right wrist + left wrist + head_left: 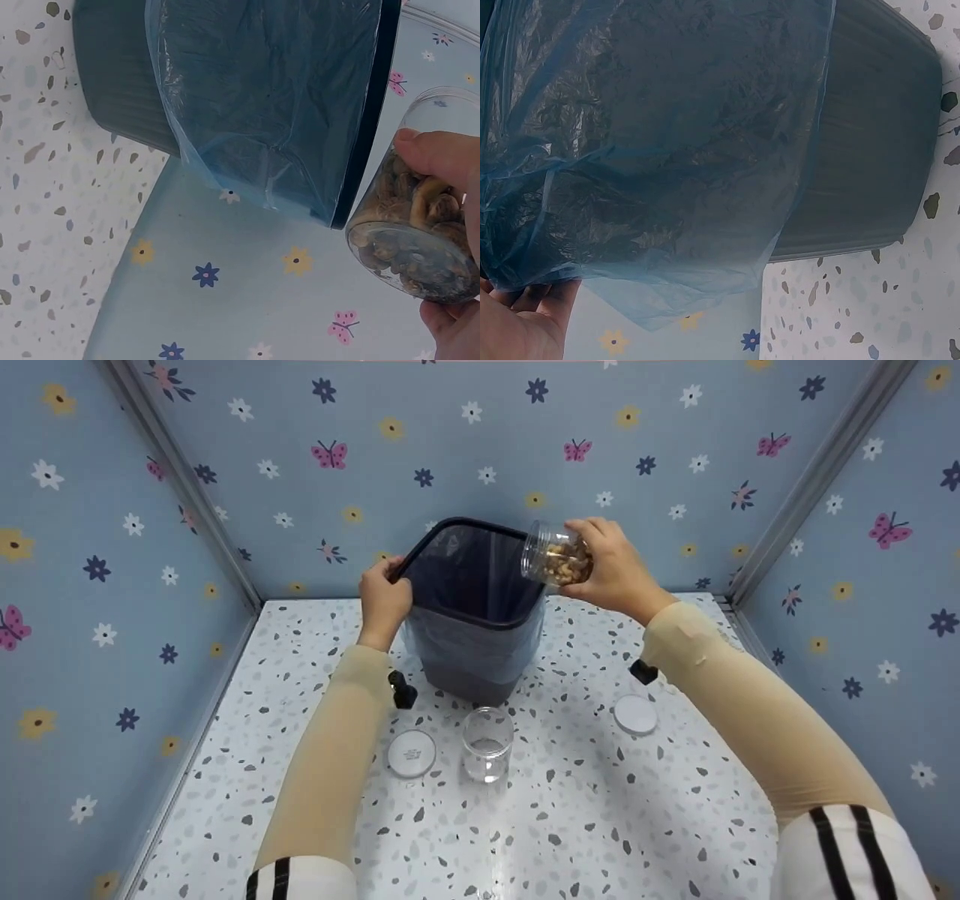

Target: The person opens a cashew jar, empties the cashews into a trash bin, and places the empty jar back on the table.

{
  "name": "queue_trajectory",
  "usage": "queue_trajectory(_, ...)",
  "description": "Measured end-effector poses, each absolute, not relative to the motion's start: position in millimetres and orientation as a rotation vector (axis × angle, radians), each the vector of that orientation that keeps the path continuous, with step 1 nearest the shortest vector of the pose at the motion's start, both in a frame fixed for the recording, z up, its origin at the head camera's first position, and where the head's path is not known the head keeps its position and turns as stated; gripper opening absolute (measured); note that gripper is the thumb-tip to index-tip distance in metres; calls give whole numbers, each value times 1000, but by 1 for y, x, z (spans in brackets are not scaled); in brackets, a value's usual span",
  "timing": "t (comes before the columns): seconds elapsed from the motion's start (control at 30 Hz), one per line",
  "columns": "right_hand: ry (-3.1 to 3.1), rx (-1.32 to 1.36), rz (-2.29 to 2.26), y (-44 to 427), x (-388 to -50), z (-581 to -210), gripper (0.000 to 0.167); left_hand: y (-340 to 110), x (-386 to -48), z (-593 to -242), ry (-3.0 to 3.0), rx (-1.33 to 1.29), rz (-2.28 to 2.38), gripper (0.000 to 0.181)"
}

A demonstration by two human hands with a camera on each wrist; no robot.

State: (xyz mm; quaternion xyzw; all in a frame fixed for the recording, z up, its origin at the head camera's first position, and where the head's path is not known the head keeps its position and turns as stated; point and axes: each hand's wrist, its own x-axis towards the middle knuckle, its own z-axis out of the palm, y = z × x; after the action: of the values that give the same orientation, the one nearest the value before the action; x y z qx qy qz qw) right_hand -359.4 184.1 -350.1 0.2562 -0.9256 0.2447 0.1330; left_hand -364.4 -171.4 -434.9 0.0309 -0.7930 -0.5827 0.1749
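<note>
A dark grey trash can [480, 675], lined with a thin bluish plastic bag [667, 165], stands tilted on the table. My left hand [385, 600] grips its black rim at the left side; in the left wrist view the fingers are partly hidden behind the bag. My right hand [619, 570] holds a clear jar [536, 553] tipped sideways, its open mouth over the can's right rim. Light-brown nut-like pieces [420, 199] lie in the lower part of the jar. Inside the can only the bag shows.
A second clear jar [487, 750] stands uncapped in front of the can. One white lid [412, 754] lies to its left, another white lid [635, 715] to the right. Flower-patterned walls [480, 435] enclose the speckled table [570, 810] at the back and sides.
</note>
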Motion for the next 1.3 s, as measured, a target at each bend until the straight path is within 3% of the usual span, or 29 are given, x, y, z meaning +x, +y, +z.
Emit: queue_trajectory(1.3, -2693, 836, 503, 181, -361, -340, 93, -171, -365, -434, -2230, 91, -1631, 45)
